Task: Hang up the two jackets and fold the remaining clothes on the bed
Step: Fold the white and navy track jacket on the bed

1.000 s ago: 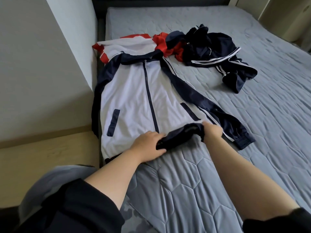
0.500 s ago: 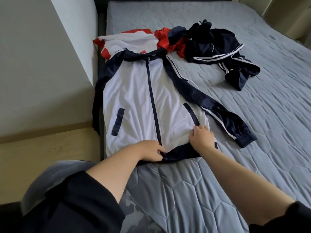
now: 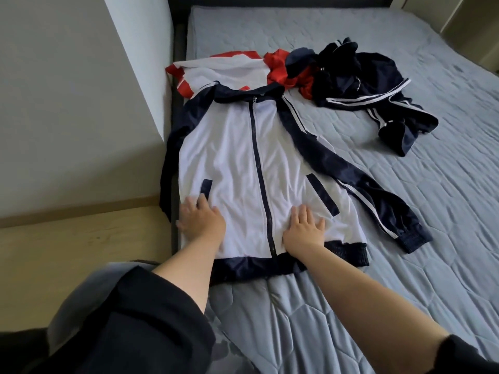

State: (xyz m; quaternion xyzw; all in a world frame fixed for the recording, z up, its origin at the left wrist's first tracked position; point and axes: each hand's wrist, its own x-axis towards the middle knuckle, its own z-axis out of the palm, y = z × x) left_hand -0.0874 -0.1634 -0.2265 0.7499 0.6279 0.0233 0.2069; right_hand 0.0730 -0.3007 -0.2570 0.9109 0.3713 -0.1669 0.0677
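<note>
White-and-navy jacket (image 3: 243, 163) — zipped, flat on bed (image 3: 405, 265) near its left edge. Left hand (image 3: 201, 221), right hand (image 3: 305, 233) — fingers spread, pressing its lower front. Red-white garment (image 3: 221, 68), navy clothes (image 3: 364, 85) beyond.

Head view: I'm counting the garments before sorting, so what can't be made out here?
- Red and white garment: the white and navy jacket covers its lower part.
- Navy heap: bunched; number of pieces unclear.
- Jacket's left sleeve: end drops off the bed edge.
- Left hand: fingers motion-blurred.
</note>
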